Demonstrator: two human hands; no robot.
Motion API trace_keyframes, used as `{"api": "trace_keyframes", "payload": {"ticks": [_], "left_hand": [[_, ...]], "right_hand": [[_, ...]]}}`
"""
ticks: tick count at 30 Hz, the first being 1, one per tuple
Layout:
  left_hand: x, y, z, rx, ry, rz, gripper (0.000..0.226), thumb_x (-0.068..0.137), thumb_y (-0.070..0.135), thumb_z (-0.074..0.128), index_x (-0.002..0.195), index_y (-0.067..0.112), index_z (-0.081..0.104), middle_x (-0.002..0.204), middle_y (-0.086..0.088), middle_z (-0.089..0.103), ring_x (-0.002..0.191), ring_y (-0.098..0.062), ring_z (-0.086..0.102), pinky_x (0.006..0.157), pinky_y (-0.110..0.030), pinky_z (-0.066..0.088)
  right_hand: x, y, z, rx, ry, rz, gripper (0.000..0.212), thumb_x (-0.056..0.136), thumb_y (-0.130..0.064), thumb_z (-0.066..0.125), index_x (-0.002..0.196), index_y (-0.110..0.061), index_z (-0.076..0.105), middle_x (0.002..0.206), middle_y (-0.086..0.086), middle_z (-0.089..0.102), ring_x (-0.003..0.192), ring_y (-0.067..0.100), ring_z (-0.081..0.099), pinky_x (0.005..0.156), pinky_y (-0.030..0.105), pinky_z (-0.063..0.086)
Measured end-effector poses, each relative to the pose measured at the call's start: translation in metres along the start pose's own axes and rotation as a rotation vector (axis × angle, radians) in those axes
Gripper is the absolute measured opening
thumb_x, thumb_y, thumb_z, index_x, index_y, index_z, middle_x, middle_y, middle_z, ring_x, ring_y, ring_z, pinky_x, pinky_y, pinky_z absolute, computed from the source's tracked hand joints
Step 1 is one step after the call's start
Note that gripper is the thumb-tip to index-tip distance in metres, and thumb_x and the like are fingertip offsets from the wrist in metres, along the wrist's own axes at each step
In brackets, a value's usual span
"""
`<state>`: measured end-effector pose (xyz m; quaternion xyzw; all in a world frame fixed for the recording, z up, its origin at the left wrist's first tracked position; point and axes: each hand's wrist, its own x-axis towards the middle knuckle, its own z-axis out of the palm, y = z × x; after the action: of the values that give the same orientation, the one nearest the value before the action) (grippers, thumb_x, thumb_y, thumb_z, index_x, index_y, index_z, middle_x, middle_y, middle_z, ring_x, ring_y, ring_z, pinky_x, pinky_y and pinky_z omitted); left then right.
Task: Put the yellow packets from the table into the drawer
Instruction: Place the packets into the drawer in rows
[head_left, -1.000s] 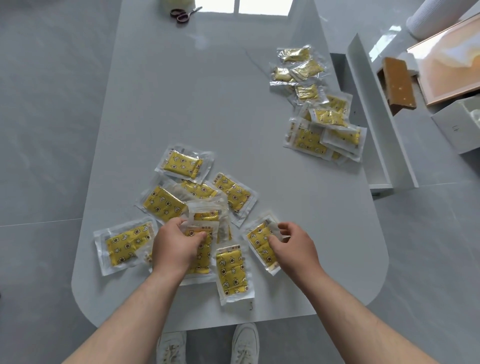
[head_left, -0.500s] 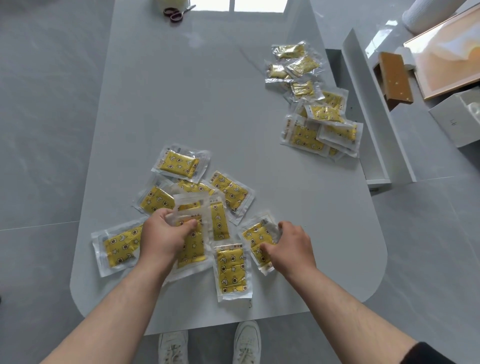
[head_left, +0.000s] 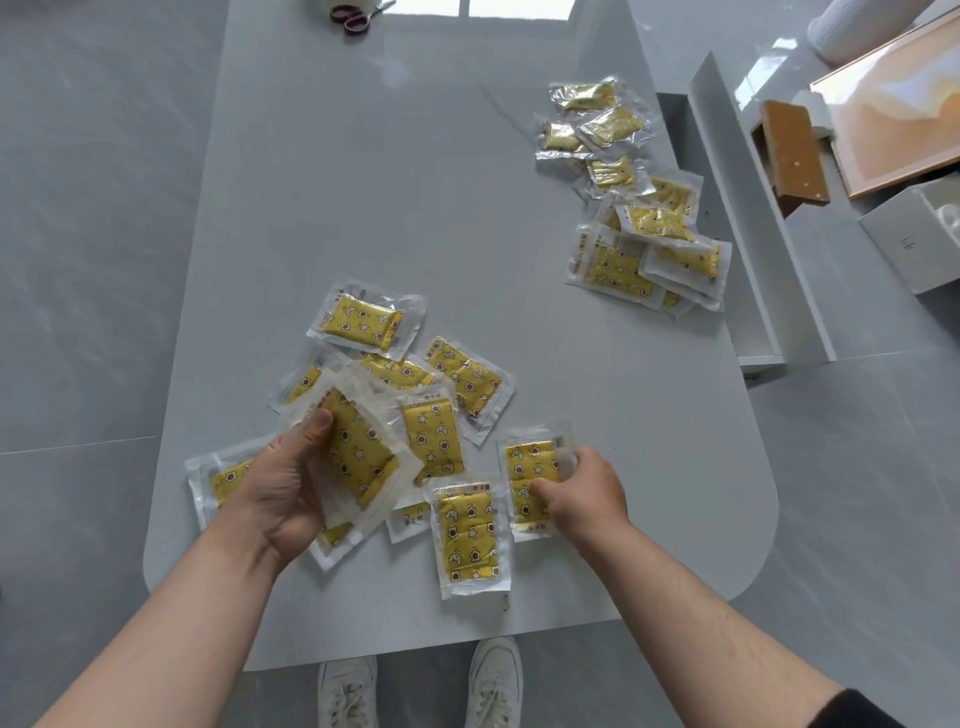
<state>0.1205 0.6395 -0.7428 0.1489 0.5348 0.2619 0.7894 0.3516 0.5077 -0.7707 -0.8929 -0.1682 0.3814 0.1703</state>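
The tabletop (head_left: 415, 208) has the open drawer (head_left: 763, 208) along its right edge, with a pile (head_left: 623, 265) just beside it. More packets (head_left: 363, 322) lie scattered by the near edge. My left hand (head_left: 280, 488) grips a stack (head_left: 358, 447) over them. My right hand (head_left: 587, 488) pinches one packet (head_left: 530, 467) between its fingers.

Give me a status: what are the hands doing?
Left hand grips a stack of yellow packets. Right hand pinches a single packet. Far pile lies beside the open drawer.
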Motion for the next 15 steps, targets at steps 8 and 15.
{"api": "trace_keyframes", "payload": {"ticks": [8, 15], "left_hand": [[-0.005, 0.011, -0.009, 0.01, -0.074, 0.016, 0.024, 0.075, 0.009, 0.059, 0.095, 0.013, 0.071, 0.08, -0.004, 0.075, 0.072, -0.019, 0.072, 0.057, -0.039, 0.059], [-0.011, 0.014, -0.018, 0.051, -0.082, 0.006, 0.049, 0.07, -0.002, 0.058, 0.118, 0.007, 0.062, 0.086, -0.009, 0.075, 0.076, -0.022, 0.073, 0.059, -0.039, 0.058]], "right_hand": [[-0.037, 0.0, -0.012, 0.672, -0.086, 0.115, 0.017, 0.083, 0.0, 0.07, 0.097, -0.006, 0.062, 0.091, 0.012, 0.072, 0.072, 0.02, 0.072, 0.056, 0.028, 0.057], [-0.064, 0.006, 0.056, 0.229, -0.113, 0.088, 0.023, 0.08, -0.018, 0.071, 0.099, -0.017, 0.059, 0.1, 0.002, 0.066, 0.089, 0.019, 0.066, 0.074, 0.031, 0.056]]}}
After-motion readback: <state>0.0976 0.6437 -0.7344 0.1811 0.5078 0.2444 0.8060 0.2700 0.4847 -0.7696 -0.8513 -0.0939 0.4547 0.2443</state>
